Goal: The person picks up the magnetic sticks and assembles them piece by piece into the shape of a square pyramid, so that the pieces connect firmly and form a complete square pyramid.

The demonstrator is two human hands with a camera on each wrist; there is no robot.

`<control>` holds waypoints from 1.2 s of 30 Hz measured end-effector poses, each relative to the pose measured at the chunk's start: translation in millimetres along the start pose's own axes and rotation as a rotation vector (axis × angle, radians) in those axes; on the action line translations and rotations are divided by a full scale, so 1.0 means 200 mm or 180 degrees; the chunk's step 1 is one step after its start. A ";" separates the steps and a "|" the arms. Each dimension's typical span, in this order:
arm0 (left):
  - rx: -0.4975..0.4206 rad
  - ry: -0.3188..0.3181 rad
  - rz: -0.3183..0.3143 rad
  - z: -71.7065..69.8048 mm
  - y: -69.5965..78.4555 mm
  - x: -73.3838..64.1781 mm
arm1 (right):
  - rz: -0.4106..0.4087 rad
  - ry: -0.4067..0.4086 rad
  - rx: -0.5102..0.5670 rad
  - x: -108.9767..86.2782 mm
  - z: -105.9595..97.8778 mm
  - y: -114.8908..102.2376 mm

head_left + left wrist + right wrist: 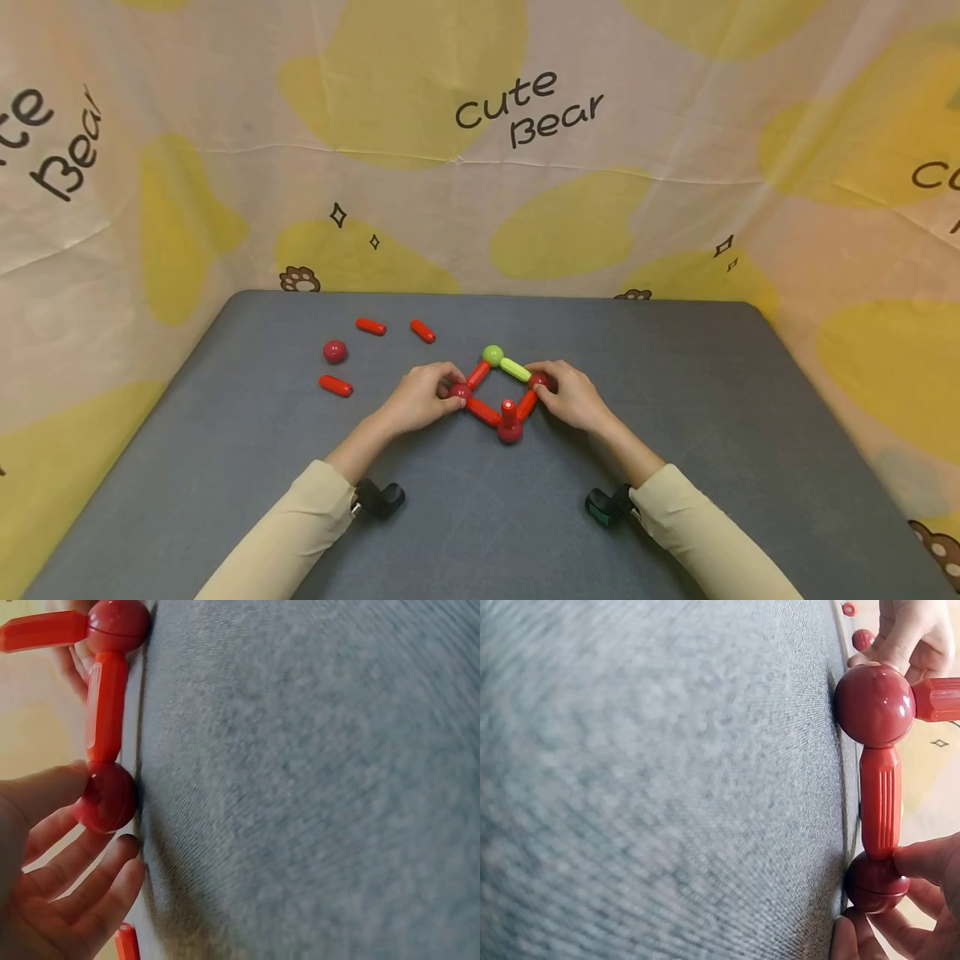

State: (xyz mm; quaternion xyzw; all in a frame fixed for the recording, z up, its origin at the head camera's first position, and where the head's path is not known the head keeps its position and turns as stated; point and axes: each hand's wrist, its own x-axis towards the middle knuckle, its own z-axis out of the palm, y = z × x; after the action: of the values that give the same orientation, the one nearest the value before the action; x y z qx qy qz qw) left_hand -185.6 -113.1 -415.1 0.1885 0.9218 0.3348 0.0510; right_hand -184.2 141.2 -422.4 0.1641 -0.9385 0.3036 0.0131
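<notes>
A four-sided frame of sticks and balls lies flat on the table. My left hand [424, 398] pinches the dark red ball [460, 392] at its left corner between thumb and fingers. At the right corner, my right hand [573, 397] pinches another dark red ball [877, 883]. The near corner is a dark red ball [510, 432] with a red stick [508, 410] standing upright from it. A light green ball [492, 356] forms the far corner. Red sticks [107, 709] make three sides, and a light green stick [515, 369] makes the far right side.
To the left on the grey table [712, 400] lie a loose dark red ball [335, 352] and three loose red sticks, one red stick [335, 386] nearest my left hand. A patterned cloth [420, 192] hangs behind and along both sides.
</notes>
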 end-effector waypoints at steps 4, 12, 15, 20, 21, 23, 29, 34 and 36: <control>-0.0046 -0.0014 0.0087 -0.03 -0.02 -0.02 | -0.0015 -0.0008 0.0003 0.00 0.00 0.00; -0.0221 0.0135 0.0110 -0.18 -0.06 -0.10 | 0.0000 -0.0009 0.0015 0.00 0.00 0.01; -0.0303 0.0252 0.0076 -0.25 -0.09 -0.14 | 0.0013 -0.0017 0.0017 0.00 0.00 0.01; -0.0305 0.0504 0.0034 -0.34 -0.18 -0.20 | 0.0030 -0.0031 0.0012 0.00 0.01 0.01; -0.0302 0.0542 -0.0006 -0.36 -0.20 -0.22 | 0.0026 -0.0034 0.0010 0.00 0.01 0.01; -0.0299 0.0599 -0.0113 -0.39 -0.25 -0.25 | 0.0024 -0.0040 0.0011 0.00 0.00 0.01; -0.0481 0.0600 -0.0484 -0.48 -0.39 -0.32 | 0.0026 -0.0031 0.0026 -0.01 0.00 0.01; -0.0518 0.0562 -0.0597 -0.50 -0.48 -0.36 | 0.0030 -0.0038 0.0002 0.00 0.00 0.01; -0.0472 0.0555 -0.0604 -0.49 -0.51 -0.36 | 0.0036 -0.0043 -0.0005 0.00 0.01 0.01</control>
State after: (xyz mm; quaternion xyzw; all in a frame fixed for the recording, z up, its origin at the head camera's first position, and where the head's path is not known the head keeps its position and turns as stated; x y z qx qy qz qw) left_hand -172.5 -272.4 -406.9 0.0664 0.9092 0.4108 0.0160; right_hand -184.5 142.1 -424.4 0.1608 -0.9397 0.3019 0.0051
